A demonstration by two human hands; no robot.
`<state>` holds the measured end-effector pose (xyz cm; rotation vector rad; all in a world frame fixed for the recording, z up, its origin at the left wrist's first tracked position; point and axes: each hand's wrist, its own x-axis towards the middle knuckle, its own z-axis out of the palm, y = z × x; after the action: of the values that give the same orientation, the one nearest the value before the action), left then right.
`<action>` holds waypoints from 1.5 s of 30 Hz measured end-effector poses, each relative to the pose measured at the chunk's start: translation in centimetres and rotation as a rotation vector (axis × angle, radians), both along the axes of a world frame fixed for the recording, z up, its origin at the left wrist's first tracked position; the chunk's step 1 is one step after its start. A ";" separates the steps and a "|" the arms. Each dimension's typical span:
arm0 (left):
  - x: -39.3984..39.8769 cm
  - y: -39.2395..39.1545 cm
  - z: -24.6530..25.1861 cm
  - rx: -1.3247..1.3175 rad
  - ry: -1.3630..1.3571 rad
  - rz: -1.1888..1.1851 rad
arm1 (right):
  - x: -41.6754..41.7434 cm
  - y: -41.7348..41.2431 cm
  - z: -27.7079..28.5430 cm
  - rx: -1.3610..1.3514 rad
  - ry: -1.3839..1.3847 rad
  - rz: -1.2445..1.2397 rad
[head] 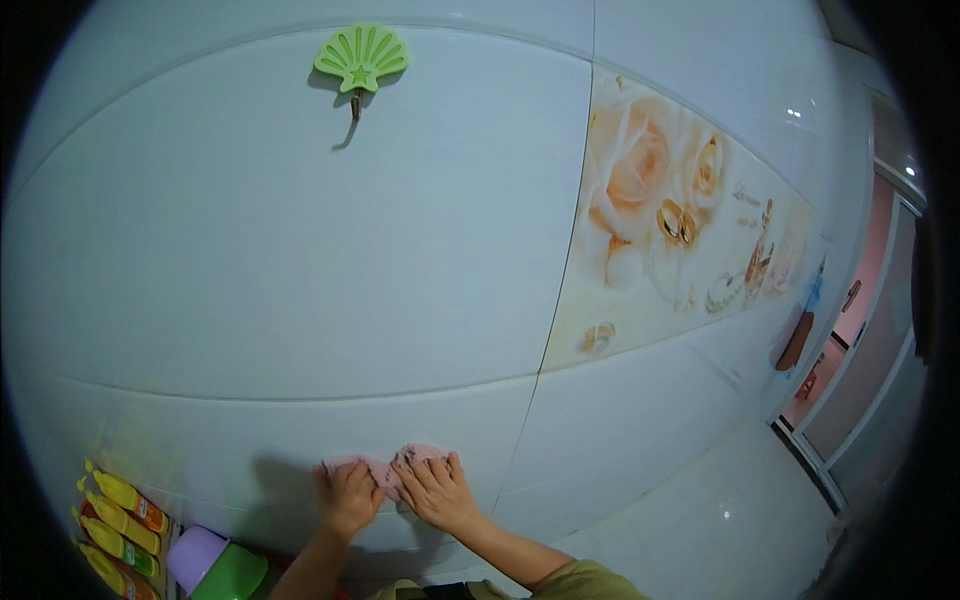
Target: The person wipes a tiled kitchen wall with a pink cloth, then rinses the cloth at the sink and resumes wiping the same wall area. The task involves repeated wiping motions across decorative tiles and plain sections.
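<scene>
Both of my hands press a pink cloth (386, 480) against the pale tiled wall (322, 285), low down and just left of the vertical tile seam. The fingers of my left hand (351, 495) rest over the cloth's left part. My right hand (435, 487) lies across its right part, fingers spread, with a bunched fold showing above the knuckles. The cloth looks crumpled, and some of it is hidden under both palms.
A green shell-shaped wall hook (361, 56) is fixed higher up. To the right is a rose-patterned tile (660, 202); farther right stands a sliding door (862, 337). Several yellow bottles (124, 517), a purple bowl (196, 559) and a green bowl (232, 574) sit lower left.
</scene>
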<state>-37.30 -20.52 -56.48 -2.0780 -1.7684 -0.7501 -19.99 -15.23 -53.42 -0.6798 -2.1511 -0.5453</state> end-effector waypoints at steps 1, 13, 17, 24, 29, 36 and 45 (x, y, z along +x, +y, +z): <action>0.1 0.0 1.4 0.067 -0.011 0.070 | -0.4 -0.3 1.1 -0.011 0.004 -0.013; 2.4 0.4 3.1 0.135 0.179 -0.065 | -0.1 0.5 -1.8 0.010 0.223 -0.091; 6.8 2.3 4.3 0.218 0.163 -0.120 | 4.0 0.9 -0.5 -0.065 0.225 -0.219; 16.9 8.4 7.3 0.436 0.413 -0.195 | 11.9 7.2 6.3 -0.087 0.732 -0.391; 24.4 11.5 8.4 0.425 0.362 -0.294 | 19.0 11.1 6.2 0.009 0.830 -0.396; 31.0 14.0 4.8 0.379 0.415 -0.308 | 25.8 13.1 2.5 -0.034 0.796 -0.434; 37.0 15.9 2.7 0.335 0.346 -0.216 | 31.5 15.0 2.4 -0.025 0.723 -0.412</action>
<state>-0.30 -4.65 -53.78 -2.0370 -1.1633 -0.6421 11.53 -0.26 -51.06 -1.1423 -1.3496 -0.3966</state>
